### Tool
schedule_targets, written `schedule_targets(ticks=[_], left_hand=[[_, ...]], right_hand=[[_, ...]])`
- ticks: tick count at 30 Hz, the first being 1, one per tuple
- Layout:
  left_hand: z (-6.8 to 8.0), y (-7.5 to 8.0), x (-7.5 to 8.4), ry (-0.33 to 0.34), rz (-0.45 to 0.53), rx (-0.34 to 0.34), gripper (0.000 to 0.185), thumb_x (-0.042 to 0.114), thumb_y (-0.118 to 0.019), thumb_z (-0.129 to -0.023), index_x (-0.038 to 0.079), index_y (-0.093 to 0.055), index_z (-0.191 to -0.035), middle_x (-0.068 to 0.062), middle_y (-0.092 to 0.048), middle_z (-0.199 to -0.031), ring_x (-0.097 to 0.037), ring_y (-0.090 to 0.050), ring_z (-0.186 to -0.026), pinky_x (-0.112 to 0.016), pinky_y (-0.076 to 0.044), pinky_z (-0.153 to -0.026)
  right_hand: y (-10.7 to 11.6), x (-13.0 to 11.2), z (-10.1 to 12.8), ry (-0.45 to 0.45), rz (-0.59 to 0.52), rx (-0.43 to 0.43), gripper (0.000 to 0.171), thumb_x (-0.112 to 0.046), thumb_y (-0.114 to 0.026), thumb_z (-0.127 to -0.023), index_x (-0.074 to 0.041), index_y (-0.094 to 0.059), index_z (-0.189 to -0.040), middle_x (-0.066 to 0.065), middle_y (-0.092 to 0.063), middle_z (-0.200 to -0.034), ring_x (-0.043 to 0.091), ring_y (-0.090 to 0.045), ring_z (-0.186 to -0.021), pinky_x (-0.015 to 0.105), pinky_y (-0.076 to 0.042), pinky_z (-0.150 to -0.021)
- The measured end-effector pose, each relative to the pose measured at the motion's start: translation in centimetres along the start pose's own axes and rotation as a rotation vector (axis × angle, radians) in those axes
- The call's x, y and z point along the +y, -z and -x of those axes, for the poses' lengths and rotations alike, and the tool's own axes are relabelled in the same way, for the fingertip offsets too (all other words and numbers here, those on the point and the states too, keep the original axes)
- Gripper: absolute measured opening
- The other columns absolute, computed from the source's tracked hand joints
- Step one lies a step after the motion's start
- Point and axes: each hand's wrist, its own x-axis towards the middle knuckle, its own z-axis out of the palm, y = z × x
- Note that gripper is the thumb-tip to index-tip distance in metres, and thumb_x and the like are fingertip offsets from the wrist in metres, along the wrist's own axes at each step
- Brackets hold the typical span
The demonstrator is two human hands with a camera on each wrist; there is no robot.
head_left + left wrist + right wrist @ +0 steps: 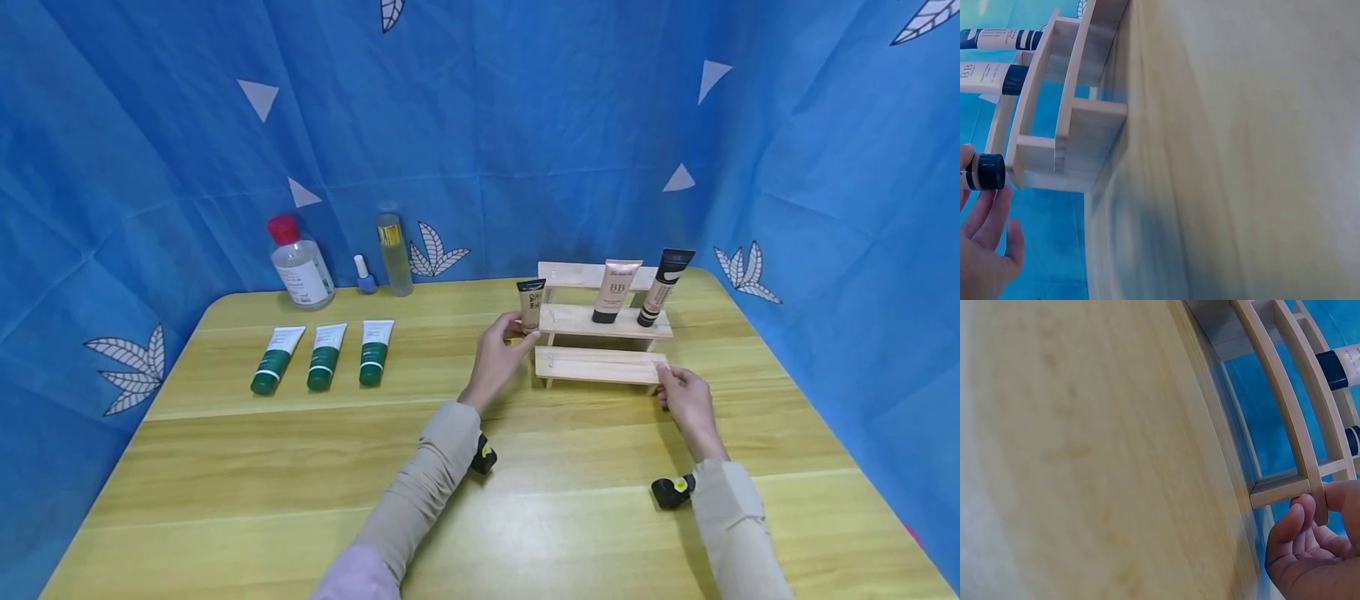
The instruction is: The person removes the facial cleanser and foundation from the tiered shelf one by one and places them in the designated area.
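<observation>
A red-capped bottle (306, 275) stands before blue cloth (480, 108).

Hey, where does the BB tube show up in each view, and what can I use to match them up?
Head: right of center, upright beside the dark-topped tube; the BB tube stands on the middle tier.
Left wrist: upper left, lying sideways in the picture, cut off by the edge.
Right wrist: upper right, cut off by the edge, cap toward the left.
Shared landmark: the wooden rack.
</observation>
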Motion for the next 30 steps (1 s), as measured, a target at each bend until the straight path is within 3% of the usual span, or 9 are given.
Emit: schedule_targets(ticks=[8, 20, 30], left_hand=[[1.4, 2.3, -0.3, 0.043, 0.027, 0.033, 0.042, 0.027, -0.068, -0.089, 0.009, -0.058, -0.125, -0.007, -0.066, -0.105, -0.020, -0.061, -0.099, -0.040, -0.047, -0.093], [4.5, 6.1, -1.0, 0.080, -0.011, 0.064, 0.039, 0.028, -0.069, -0.088, 0.007, -0.061, -0.119, -0.008, -0.068, -0.102, -0.021, -0.063, -0.096, -0.041, -0.049, -0.090], [7.6, 12.3, -1.3, 0.210, -0.062, 0.066, 0.041, 0.025, -0.068, -0.089, 0.003, -0.058, -0.122, -0.015, -0.063, -0.108, -0.024, -0.060, -0.099, -0.037, -0.049, -0.089]], right_hand=[[0.0, 0.0, 0.0, 0.013, -0.010, 0.011, 0.063, -0.041, -0.038, -0.100, 0.010, -0.040, -0.136, 0.002, -0.055, -0.088, 0.002, -0.051, -0.068, 0.017, -0.048, -0.061], [0.1, 0.2, 0.0, -0.014, -0.003, -0.003, 0.065, -0.044, -0.038, -0.100, 0.010, -0.038, -0.138, 0.003, -0.057, -0.090, 0.004, -0.052, -0.070, 0.018, -0.048, -0.062], [0.1, 0.2, 0.0, 0.002, -0.007, 0.004, 0.063, -0.043, -0.038, -0.100, 0.009, -0.041, -0.136, 0.002, -0.057, -0.089, 0.003, -0.052, -0.070, 0.018, -0.048, -0.061]])
